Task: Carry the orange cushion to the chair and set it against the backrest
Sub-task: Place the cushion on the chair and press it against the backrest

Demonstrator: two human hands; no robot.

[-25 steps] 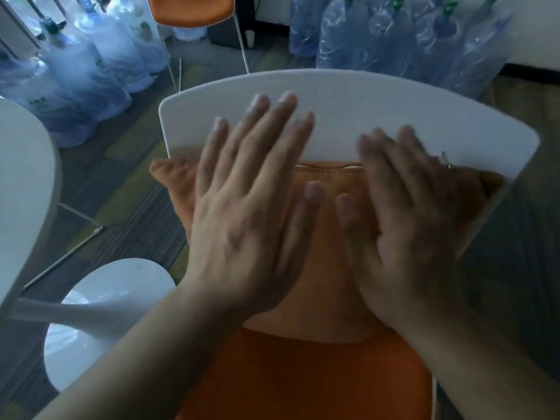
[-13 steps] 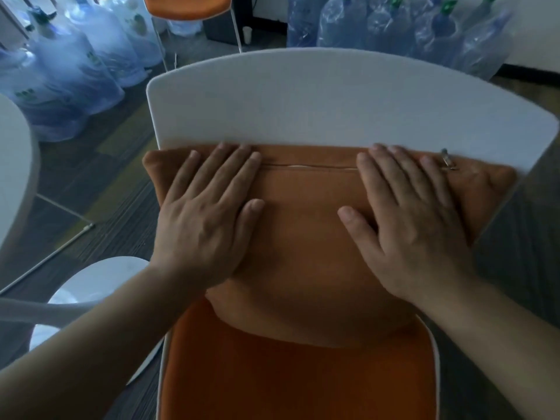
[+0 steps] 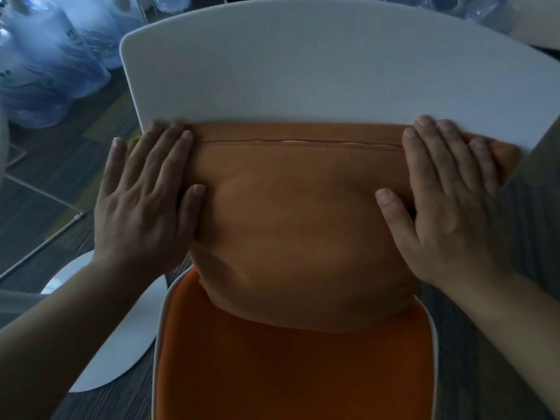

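Cushion sits on the chair seat, top edge against the white backrest. It leans back, its lower edge resting on the orange seat pad. A seam runs across near the top, parallel to the backrest's lower edge; a pale sliver shows along it, can't tell what that is.

Left hand: flat, palm down on the cushion's left end, fingers spread and straight, tips touching the backrest's lower edge. Thumb points inward across the fabric. Not gripping, just pressing on the surface. It hides most of the cushion's left corner.

Right hand: same pose mirrored on the right end, palm down, fingers extended up to the backrest, thumb angled inward. No grasp here either. The cushion's right corner pokes out past the little finger, beyond the backrest's side edge.

The hands are well apart, with the bulging middle of the cushion bare between them. Both forearms come in from the bottom corners.

Cushion is wider than the backrest's lower edge; both ends stick out past it.

Around it: water jugs on the floor at upper left, a white round table base at lower left beside the seat, dark striped floor.
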